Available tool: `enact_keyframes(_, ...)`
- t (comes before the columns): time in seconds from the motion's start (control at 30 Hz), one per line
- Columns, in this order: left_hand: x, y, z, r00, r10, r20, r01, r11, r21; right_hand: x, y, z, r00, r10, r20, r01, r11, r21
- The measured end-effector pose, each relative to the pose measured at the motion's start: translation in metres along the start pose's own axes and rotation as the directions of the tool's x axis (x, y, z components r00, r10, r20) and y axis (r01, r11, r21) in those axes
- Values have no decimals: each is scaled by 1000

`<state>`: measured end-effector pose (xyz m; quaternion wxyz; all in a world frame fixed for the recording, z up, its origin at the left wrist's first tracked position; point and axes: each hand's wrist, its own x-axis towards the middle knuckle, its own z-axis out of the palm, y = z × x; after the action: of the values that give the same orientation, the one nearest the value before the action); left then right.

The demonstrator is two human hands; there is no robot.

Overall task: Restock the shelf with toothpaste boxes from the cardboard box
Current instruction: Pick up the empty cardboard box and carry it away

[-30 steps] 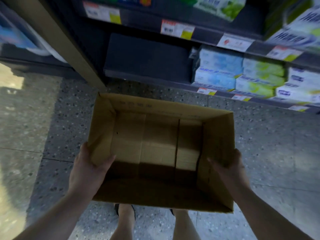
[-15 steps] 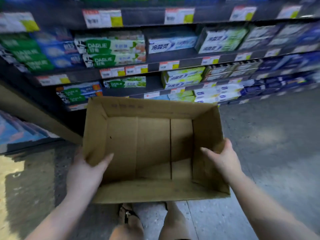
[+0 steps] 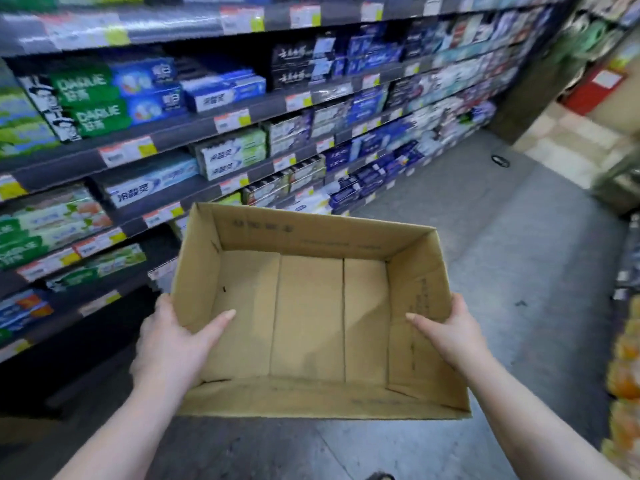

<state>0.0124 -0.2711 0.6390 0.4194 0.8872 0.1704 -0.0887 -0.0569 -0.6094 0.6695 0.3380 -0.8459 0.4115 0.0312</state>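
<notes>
I hold an open brown cardboard box (image 3: 311, 313) in front of me, above the floor. Nothing lies inside it; its bare bottom shows. My left hand (image 3: 173, 341) grips the left wall, thumb inside and fingers outside. The right wall is clasped the same way by my right hand (image 3: 453, 330). To the left and ahead runs the dark shelf (image 3: 194, 126) of several tiers, filled with toothpaste boxes (image 3: 232, 157) in green, blue and white, with price tags along each edge.
Grey speckled floor (image 3: 467, 209) stretches ahead along the aisle. A red stand (image 3: 592, 88) is at the far end on the right. Orange goods (image 3: 623, 375) line the right edge. A small dark object (image 3: 500, 161) lies on the floor far ahead.
The view has swung up and to the right along the aisle, and the box has risen with it. Both hands keep their grip on the box walls.
</notes>
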Motion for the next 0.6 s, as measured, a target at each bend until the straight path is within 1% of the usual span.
enact_keyframes(0.07,-13,34,28,999,43,18,-44,999,22,13,24,-36,1000,16,-15,-15,1000,23)
enact_keyframes(0.17,-35,80,77,997,60,52,-64,994,83,38,64,-90,999,41,-11,-40,998,38)
enact_keyframes(0.33,-73,152,164,991,87,104,-99,989,115,81,127,-179,998,61,-30,-61,998,7)
enact_keyframes(0.5,-102,223,233,977,155,150,-175,976,131,113,176,-249,992,115,-51,-114,993,26)
enact_keyframes(0.6,-109,265,266,962,182,203,-213,966,145,129,198,-282,985,149,-82,-145,988,54)
